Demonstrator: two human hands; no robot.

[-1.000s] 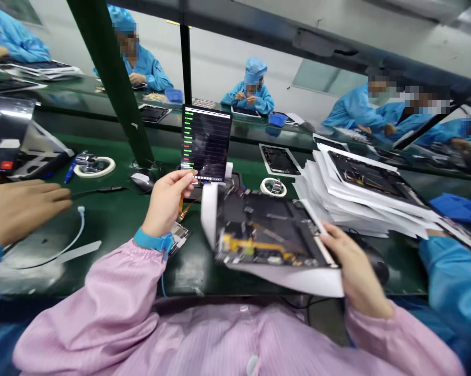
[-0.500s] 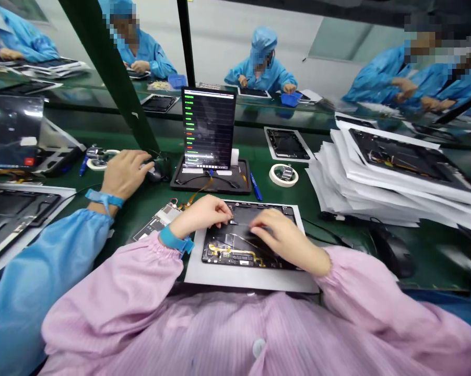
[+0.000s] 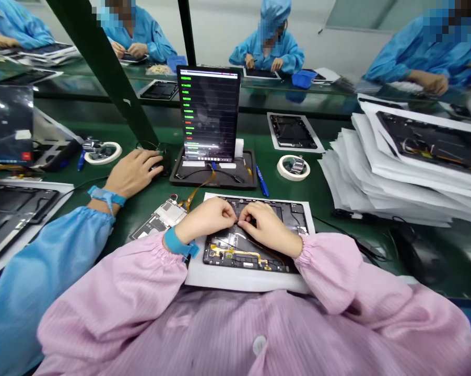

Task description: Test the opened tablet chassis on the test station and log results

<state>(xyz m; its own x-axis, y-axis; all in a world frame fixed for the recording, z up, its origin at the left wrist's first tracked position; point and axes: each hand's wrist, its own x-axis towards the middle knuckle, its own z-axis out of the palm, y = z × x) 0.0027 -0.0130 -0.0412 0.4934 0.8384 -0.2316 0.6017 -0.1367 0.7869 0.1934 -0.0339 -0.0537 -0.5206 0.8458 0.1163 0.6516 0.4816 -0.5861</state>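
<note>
Over an opened black tablet housing (image 3: 251, 261) my two hands meet, fingertips almost touching. My left hand (image 3: 210, 215), in a blue wrist strap, pinches something too small to make out. Close beside it, my right hand (image 3: 269, 227) has its thumb and fingers pressed together in a pinch; what lies between them is hidden. Yellow flex cable (image 3: 239, 253) and dark wiring show along the housing's near half. Under the housing lies a white sheet (image 3: 204, 277). A circuit board assembly (image 3: 157, 219) sits to the left, with an orange ribbon cable running from it.
A lit screen (image 3: 210, 115) stands upright in a black tray (image 3: 220, 180). Right of it are a blue marker (image 3: 262, 180) and a tape roll (image 3: 294, 168). Stacked housings and paper (image 3: 392, 177) rise at right. A co-worker's hand (image 3: 136, 169) rests on a mouse at left.
My right hand has moved left to meet my left hand, its fingers now closed together. The camera view has shifted slightly. The neighbour's hand has settled onto the mouse.
</note>
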